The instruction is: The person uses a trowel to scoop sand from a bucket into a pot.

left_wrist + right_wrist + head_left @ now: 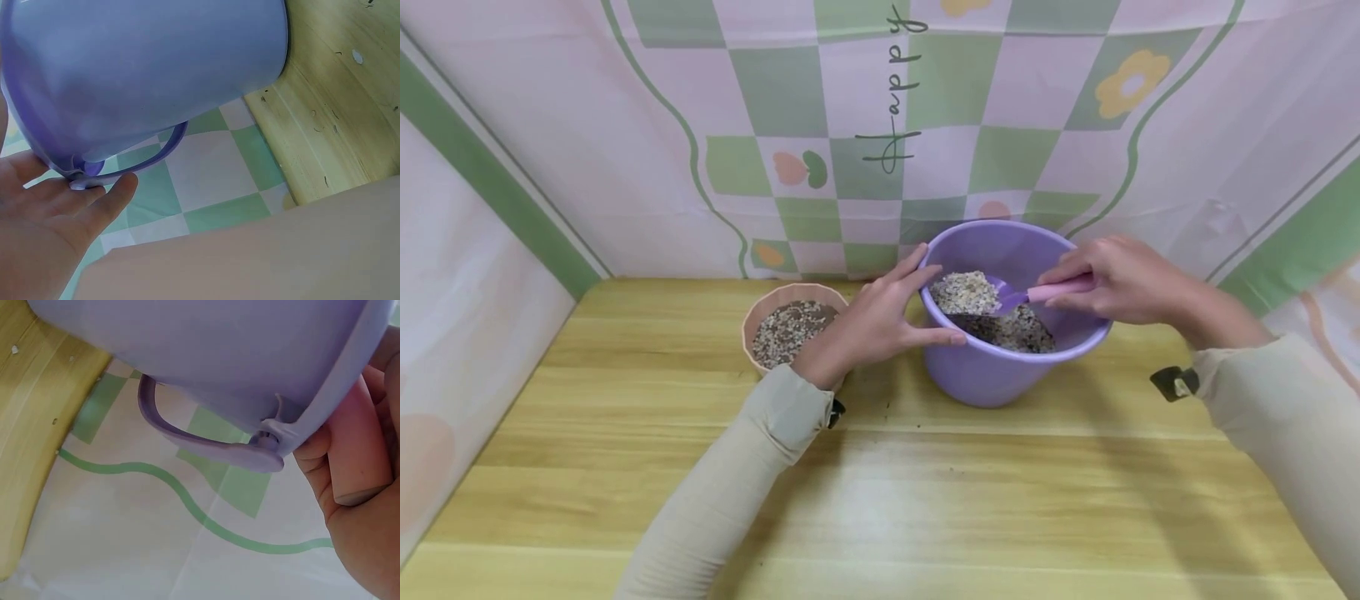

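A purple bucket (985,379) stands near the back of the wooden table, with a loose, speckled, grainy potting mix (1026,333) inside. My left hand (883,312) holds its rim at the left, thumb at the front and fingers spread farther back, near the handle (165,149). My right hand (1131,279) grips the pink handle of a small purple trowel (1011,302) over the bucket's right rim. The blade, heaped with pale mix (964,292), lies within the bucket's mouth. In the right wrist view the bucket hides the blade.
A pink flowerpot (747,337) with similar mix stands left of the bucket, partly behind my left wrist. A checked cloth (865,83) hangs right behind the table (850,517). A few dark crumbs lie in front of the bucket.
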`<state>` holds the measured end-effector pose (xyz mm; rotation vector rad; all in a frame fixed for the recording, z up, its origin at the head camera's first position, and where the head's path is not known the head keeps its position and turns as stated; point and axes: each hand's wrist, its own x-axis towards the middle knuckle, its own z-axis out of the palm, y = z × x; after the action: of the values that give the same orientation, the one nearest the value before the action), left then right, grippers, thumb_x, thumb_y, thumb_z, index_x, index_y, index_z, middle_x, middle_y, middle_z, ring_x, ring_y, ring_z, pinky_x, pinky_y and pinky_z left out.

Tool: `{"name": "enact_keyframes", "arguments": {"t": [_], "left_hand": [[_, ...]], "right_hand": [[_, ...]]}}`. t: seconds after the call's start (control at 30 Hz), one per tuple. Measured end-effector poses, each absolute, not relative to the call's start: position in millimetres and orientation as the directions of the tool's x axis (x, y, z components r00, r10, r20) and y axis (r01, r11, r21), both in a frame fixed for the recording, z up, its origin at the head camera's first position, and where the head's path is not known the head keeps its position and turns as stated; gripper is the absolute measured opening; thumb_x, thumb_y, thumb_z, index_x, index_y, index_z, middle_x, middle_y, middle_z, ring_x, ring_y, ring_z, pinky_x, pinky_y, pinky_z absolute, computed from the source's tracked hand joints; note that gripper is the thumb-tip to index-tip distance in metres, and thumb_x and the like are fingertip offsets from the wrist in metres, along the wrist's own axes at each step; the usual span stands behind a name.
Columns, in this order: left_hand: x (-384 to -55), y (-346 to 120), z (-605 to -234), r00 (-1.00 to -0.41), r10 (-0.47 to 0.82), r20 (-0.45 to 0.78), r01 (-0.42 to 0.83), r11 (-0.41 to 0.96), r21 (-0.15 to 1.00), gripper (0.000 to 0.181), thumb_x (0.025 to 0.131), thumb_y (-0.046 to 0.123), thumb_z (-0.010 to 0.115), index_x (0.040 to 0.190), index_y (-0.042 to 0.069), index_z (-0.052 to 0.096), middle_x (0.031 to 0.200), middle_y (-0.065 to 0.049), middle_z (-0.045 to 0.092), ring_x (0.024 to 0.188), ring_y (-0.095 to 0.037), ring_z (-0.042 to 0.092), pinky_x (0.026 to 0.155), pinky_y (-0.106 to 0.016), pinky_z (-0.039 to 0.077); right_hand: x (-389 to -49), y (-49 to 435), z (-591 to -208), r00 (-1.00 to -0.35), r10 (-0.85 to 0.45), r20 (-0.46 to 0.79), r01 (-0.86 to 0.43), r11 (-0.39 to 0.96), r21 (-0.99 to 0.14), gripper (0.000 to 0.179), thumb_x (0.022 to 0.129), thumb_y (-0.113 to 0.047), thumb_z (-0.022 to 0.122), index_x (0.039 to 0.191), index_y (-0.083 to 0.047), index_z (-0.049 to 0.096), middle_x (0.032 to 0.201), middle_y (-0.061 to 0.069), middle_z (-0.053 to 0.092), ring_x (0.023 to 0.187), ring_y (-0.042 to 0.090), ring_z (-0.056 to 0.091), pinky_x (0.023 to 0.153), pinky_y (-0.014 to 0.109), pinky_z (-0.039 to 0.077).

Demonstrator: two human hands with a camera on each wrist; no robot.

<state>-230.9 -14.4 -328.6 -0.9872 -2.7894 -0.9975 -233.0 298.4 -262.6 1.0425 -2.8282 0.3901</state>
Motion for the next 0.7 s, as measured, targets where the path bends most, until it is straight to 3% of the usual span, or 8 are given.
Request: {"name": "enact_keyframes", "arguments": {"t": [0.33, 0.7], "left_hand": [[-230, -14, -329, -0.802, 0.556, 0.216, 0.567, 0.597, 0.568, 0.102, 0.075, 0.072, 0.071, 0.154, 0.017, 0.039, 0.167, 0.002, 0.005, 0.14, -0.043, 0.036, 0.111, -0.055, 0.036], [-229, -15, -328, -0.808, 0.554, 0.201, 0.556, 0.604, 0.572, 0.103, 0.075, 0.073, 0.07, 0.155, 0.017, 0.037, 0.167, 0.004, 0.003, 0.141, -0.043, 0.034, 0.112, -0.055, 0.035]], "right_hand": [[-229, 304, -262, -0.779, -0.597, 0.192, -0.627, 0.752, -0.205, 0.029, 0.075, -0.015, 0.087, 0.103, -0.013, 0.08, 0.095, 0.002, 0.077, 0.081, 0.018, 0.071, 0.073, 0.034, 0.055], [-227, 310, -260, -0.777, -0.592, 0.213, -0.627, 0.757, -0.182, 0.031, 0.074, -0.013, 0.087, 0.103, -0.014, 0.08, 0.097, 0.002, 0.077, 0.08, 0.009, 0.066, 0.07, 0.032, 0.052]]}}
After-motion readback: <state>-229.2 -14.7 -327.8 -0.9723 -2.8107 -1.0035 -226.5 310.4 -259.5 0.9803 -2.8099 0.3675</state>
